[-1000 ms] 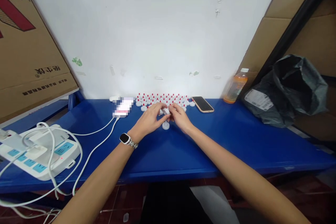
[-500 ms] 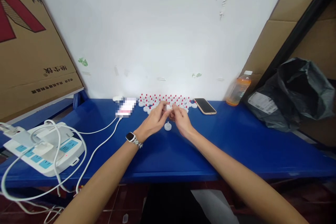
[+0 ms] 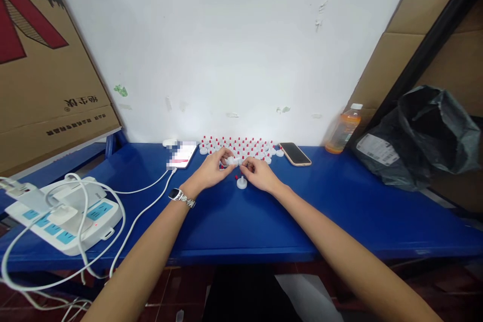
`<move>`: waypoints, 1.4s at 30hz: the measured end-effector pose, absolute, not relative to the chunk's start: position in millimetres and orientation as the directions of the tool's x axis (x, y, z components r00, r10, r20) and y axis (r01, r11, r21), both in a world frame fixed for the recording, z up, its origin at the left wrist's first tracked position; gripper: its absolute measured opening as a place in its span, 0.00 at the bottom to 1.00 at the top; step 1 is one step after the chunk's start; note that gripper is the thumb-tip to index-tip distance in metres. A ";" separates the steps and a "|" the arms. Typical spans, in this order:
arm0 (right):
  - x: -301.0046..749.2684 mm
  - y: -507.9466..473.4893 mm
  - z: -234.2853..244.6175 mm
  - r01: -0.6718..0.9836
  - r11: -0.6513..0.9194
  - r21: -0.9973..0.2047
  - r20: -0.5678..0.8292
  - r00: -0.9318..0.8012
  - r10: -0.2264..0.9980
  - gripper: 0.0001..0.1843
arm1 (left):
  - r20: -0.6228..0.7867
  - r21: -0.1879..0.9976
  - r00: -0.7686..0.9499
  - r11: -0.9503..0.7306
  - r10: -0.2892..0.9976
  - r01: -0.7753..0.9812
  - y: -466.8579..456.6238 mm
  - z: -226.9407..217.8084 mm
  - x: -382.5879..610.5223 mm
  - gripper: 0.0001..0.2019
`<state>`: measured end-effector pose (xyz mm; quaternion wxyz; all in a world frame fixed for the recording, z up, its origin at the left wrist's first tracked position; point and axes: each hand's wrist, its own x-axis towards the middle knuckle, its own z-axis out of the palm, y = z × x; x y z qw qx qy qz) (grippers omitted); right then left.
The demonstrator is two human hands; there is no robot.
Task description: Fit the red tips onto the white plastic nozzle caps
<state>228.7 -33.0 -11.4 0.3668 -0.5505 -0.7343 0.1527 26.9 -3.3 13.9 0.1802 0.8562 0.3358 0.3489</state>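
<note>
My left hand (image 3: 215,167) grips a white round nozzle cap (image 3: 231,161) between thumb and fingers, tilted toward the right. Close beside it, my right hand (image 3: 259,174) has its fingertips pinched together at the cap's right side; what they hold is hidden. Below the hands, a translucent white nozzle cap (image 3: 242,183) stands on the blue table with its spout up. A small red tip (image 3: 236,177) shows at its left side. Behind my hands stand several rows of white nozzle caps with red tips (image 3: 252,150), partly covered by my fingers.
A dark-screened phone (image 3: 295,153) lies right of the rows, and another phone (image 3: 186,155) with a white cable lies left. An orange drink bottle (image 3: 343,129) and a grey plastic bag (image 3: 400,146) are at the right. A power strip (image 3: 68,226) with looped cables occupies the table's left.
My hands have moved slightly apart, and the left has shifted left with the white cap, now more visible. A red tip now shows beside the standing cap.
</note>
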 end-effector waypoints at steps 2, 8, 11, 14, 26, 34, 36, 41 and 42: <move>230.3 -31.1 -10.7 0.685 0.333 -0.648 0.386 -0.082 0.919 0.08 | 0.463 0.518 0.538 -0.707 0.705 0.481 -1.2 12.7 25.1 0.13; 234.7 -18.4 -8.3 0.754 0.300 -0.584 0.452 -0.004 0.892 0.10 | 0.452 0.403 0.554 -0.714 0.699 0.572 4.8 3.3 26.7 0.16; 233.8 -11.2 -3.1 0.844 0.285 -0.455 0.477 -0.039 0.878 0.13 | 0.436 0.350 0.592 -0.734 0.678 0.582 2.7 1.2 30.0 0.18; 231.9 -5.9 2.5 0.896 0.286 -0.339 0.445 -0.115 0.888 0.11 | 0.413 0.260 0.611 -0.731 0.675 0.631 0.9 2.5 31.2 0.16; 231.9 -5.4 0.5 0.697 0.374 -0.612 0.497 -0.028 0.867 0.06 | 0.448 0.234 0.557 -0.693 0.699 0.682 -0.9 8.6 30.0 0.15; 220.9 -20.0 2.5 0.066 0.349 -0.935 0.350 0.013 0.936 0.17 | 0.571 0.401 0.533 -0.779 0.624 0.481 -9.3 10.1 38.1 0.20; 217.9 -23.2 1.5 0.129 0.379 -0.916 0.382 -0.001 0.924 0.19 | 0.574 0.424 0.547 -0.792 0.610 0.438 -11.3 11.6 39.1 0.19; 212.2 -28.6 -0.1 0.191 0.466 -0.864 0.467 -0.043 0.883 0.27 | 0.610 0.378 0.584 -0.845 0.535 0.378 -19.8 19.5 39.0 0.19; 211.2 -29.5 0.2 0.168 0.455 -0.875 0.455 -0.037 0.890 0.29 | 0.622 0.361 0.589 -0.857 0.516 0.369 -21.6 21.3 38.7 0.19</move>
